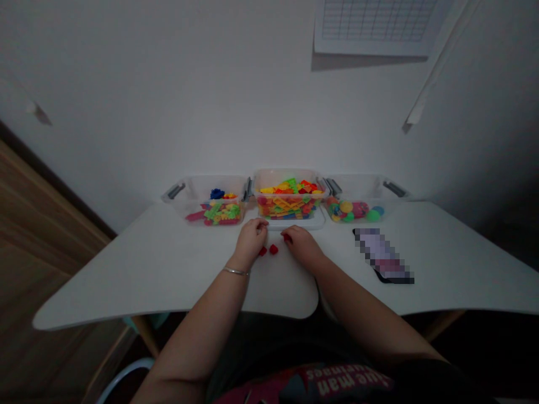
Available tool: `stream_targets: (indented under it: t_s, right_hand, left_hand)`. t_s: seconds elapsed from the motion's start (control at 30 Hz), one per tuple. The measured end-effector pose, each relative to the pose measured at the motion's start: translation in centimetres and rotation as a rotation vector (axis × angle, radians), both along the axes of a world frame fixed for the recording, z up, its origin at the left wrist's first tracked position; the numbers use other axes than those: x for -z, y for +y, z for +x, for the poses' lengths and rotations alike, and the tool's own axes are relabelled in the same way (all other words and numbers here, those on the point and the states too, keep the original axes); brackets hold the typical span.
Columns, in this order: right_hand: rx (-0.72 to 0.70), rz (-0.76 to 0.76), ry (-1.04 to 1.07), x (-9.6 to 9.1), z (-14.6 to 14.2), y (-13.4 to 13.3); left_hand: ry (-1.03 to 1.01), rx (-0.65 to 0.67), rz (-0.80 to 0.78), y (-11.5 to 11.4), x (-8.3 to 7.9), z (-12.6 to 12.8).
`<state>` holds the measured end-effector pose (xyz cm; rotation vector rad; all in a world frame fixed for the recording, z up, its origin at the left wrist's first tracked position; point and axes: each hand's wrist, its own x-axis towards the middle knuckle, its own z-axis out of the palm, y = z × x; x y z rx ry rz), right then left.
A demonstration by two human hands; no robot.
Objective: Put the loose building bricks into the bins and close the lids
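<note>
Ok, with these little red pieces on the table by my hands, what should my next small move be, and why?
Probably pinch the red piece at your right hand first: your fingertips already seem to touch it. The two other red pieces lie close by, next to your left hand, just in front of the clear middle bin.

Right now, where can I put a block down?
Bare white tabletop lies left of the left hand and between the right hand and the pixelated flat object. Crowded: three clear plastic bins, small red blocks between the hands.
</note>
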<state>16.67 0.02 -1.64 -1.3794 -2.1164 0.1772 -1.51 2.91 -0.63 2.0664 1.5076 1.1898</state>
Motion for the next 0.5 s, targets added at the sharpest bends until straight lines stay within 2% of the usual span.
stream_targets:
  t_s: [0.1, 0.23, 0.37, 0.5]
  right_hand:
    - [0.018, 0.048, 0.071, -0.6, 0.1, 0.1]
    - [0.048, 0.196, 0.266, -1.8, 0.1, 0.2]
    - [0.085, 0.373, 0.434, -3.7, 0.6, 0.2]
    - [0.159, 0.506, 0.486, -5.7, 2.0, 0.8]
  left_hand:
    - [0.010, 0.009, -0.009, 0.1, 0.0, 0.0]
    - [0.028, 0.038, -0.013, 0.1, 0.1, 0.1]
    - [0.053, 0.065, -0.015, 0.0, -0.1, 0.2]
    - [0.098, 0.080, -0.029, -0.1, -0.2, 0.1]
